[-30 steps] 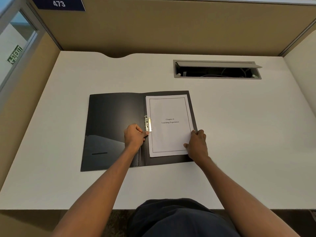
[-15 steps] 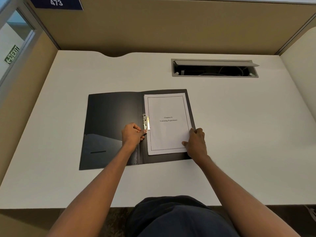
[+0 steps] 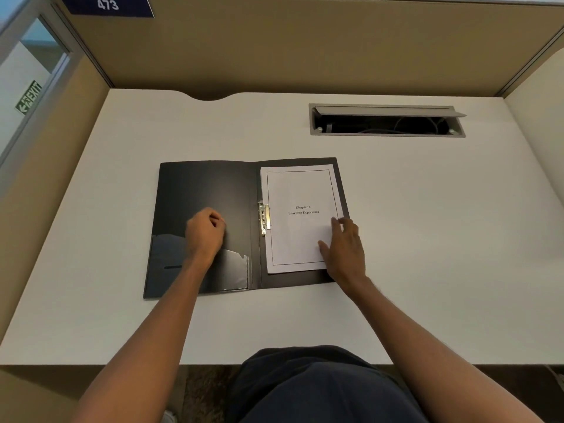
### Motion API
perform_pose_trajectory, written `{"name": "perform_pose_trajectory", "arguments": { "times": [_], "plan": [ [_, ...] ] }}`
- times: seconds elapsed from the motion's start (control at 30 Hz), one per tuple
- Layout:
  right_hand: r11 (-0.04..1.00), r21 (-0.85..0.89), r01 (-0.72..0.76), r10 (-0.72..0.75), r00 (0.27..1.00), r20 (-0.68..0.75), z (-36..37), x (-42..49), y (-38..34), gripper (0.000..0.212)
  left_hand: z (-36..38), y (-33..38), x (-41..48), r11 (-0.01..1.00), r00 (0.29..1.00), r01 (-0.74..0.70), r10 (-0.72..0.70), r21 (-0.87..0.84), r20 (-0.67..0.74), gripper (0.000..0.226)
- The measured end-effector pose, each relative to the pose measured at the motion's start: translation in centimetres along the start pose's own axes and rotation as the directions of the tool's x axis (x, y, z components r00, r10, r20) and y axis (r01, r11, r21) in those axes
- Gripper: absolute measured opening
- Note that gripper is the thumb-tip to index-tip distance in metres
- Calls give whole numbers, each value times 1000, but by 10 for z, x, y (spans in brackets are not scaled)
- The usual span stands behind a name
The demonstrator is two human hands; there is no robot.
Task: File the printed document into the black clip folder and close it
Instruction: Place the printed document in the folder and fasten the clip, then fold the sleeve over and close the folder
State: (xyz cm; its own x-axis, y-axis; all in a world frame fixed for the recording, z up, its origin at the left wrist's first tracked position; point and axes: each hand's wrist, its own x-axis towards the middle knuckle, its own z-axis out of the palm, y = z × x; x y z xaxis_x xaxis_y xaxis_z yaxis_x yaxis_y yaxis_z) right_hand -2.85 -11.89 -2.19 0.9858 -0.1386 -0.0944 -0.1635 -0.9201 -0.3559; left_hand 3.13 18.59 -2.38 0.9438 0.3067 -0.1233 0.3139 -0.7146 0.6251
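Note:
The black clip folder (image 3: 201,190) lies open flat on the white desk (image 3: 427,239). The printed document (image 3: 297,190), titled "Chapter 6 Learning Experience", rests on the folder's right half, its left edge under the metal clip (image 3: 264,217) at the spine. My left hand (image 3: 205,232) hovers over the left cover with fingers curled and nothing in it. My right hand (image 3: 343,248) lies flat with spread fingers on the page's lower right corner and the folder's right edge.
A grey cable hatch (image 3: 387,121) stands open in the desk at the back right. Beige partition walls enclose the desk on three sides. A clear pocket (image 3: 235,273) sits on the left cover's lower part.
My left hand has left the clip and moved left over the left cover. My right hand has opened out flat on the page's corner.

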Motion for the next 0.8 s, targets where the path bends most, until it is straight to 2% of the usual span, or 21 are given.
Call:
{"name": "perform_pose_trajectory", "arguments": {
  "times": [0.1, 0.17, 0.3, 0.43, 0.6, 0.8],
  "plan": [
    [996, -42, 83, -81, 996, 42, 12, -5, -18, 64, -18, -9, 10, 994, 991, 49, -35, 102, -133, 24],
    [992, -62, 114, -107, 990, 95, 21, -7, -25, 67, -29, -16, 17, 976, 980, 137, -109, 168, -168, 38],
    [970, -151, 189, -163, 972, 172, 32, -6, -23, 69, -47, -28, 31, 911, 934, 352, -329, 213, -139, 57],
    [969, -165, 185, -144, 962, 234, 37, -5, -11, 70, -53, -30, 38, 883, 895, 447, -439, 145, -84, 53],
    [974, -164, 156, -116, 966, 231, 39, -6, -1, 70, -61, -22, 43, 879, 881, 465, -446, 110, -160, 47],
    [981, -160, 111, -78, 977, 201, 30, -5, 27, 71, -72, 1, 46, 943, 931, 329, -332, -46, -148, 24]
  ]
}}
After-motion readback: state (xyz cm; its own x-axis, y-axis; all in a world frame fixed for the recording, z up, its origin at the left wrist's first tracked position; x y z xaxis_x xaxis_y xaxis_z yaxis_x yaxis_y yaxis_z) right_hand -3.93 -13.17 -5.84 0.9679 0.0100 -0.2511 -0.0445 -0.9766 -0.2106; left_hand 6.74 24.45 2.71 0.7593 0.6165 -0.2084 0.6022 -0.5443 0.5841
